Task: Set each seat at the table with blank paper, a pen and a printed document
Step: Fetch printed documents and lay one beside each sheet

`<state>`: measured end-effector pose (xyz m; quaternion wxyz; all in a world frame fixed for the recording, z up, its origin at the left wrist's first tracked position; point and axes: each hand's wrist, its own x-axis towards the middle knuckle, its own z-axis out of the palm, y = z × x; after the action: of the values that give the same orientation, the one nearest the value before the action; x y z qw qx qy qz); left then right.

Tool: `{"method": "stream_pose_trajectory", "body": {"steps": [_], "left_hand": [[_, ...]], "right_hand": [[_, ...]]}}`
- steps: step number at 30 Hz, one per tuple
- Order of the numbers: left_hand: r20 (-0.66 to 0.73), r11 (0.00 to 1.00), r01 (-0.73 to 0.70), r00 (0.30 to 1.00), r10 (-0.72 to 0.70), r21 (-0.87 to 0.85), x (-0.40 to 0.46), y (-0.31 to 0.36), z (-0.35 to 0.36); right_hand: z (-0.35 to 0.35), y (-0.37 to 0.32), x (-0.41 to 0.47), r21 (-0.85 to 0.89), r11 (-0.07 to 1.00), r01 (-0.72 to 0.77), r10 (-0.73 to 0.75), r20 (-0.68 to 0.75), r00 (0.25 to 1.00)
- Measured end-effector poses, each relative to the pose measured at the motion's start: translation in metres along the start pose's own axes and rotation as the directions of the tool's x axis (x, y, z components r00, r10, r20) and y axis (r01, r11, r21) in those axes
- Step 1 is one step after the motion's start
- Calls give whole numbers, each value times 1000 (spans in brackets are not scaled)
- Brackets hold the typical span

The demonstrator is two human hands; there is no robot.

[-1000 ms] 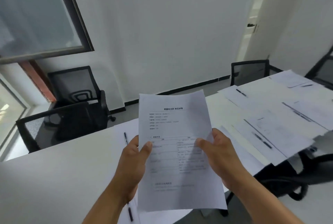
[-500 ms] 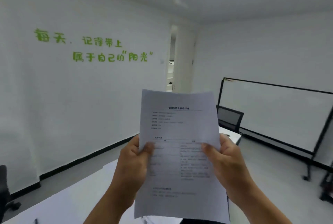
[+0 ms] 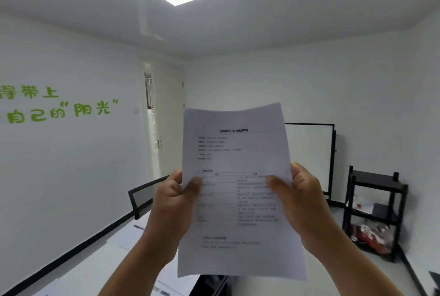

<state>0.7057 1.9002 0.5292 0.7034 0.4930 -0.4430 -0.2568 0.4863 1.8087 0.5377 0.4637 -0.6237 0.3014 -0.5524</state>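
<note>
I hold a printed document (image 3: pixel 238 153) upright in front of me, its black text and table facing me. My left hand (image 3: pixel 173 203) grips its left edge with the thumb on the front. My right hand (image 3: pixel 300 203) grips the right edge the same way. Below the hands a strip of the white table (image 3: pixel 95 269) shows, with sheets of paper (image 3: pixel 128 236) lying on it. No pen is visible.
A black mesh chair (image 3: pixel 142 200) stands at the table's far side. A whiteboard (image 3: pixel 309 153) leans at the back wall, a dark shelf unit (image 3: pixel 376 210) with red items to its right. An open doorway (image 3: pixel 152 124) is behind.
The view has swung upward and to the right, from the table to the walls and ceiling. Both hands keep the same grip on the document, which stays raised before me.
</note>
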Motion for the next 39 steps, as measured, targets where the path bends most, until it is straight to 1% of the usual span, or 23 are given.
{"method": "stream_pose_trajectory", "body": {"steps": [1, 6, 12, 14, 17, 20, 23, 25, 27, 31, 36, 39], "left_hand": [[17, 1000, -5, 1000, 6, -19, 11, -6, 31], [110, 990, 2, 994, 13, -143, 56, -26, 139], [176, 981, -2, 984, 37, -196, 116, -59, 232], [189, 980, -34, 979, 71, -194, 141, -72, 255], [239, 976, -31, 967, 83, -217, 186, -95, 287], [288, 975, -38, 952, 101, -219, 236, -123, 315], [327, 977, -44, 938, 111, -207, 292, -154, 346], [300, 975, -51, 947, 115, -214, 321, -168, 361], [286, 968, -29, 953, 103, -250, 367, -186, 386], [267, 968, -62, 955, 128, -243, 436, -207, 429], [288, 972, -78, 947, 142, -221, 501, -231, 483], [297, 975, -81, 944, 142, -208, 531, -246, 521]], "right_hand": [[-27, 2, 14, -16, 1000, 11, -11, -24, 1000], [-122, 10, 69, -48, 998, 49, -54, -108, 993], [-196, 23, 127, -6, 999, 32, -32, -155, 987], [-212, 33, 149, -1, 999, 38, -38, -182, 983], [-230, 50, 187, -8, 999, 51, -52, -205, 977], [-243, 68, 234, -49, 997, 68, -76, -212, 974], [-256, 96, 295, -136, 988, 74, -106, -251, 962], [-262, 105, 322, -161, 985, 61, -103, -268, 958], [-271, 120, 371, -207, 977, 56, -115, -281, 953], [-290, 136, 441, -257, 965, 58, -136, -298, 945], [-328, 159, 508, -233, 972, 11, -88, -323, 942], [-358, 180, 551, -224, 975, 6, -81, -324, 943]]}}
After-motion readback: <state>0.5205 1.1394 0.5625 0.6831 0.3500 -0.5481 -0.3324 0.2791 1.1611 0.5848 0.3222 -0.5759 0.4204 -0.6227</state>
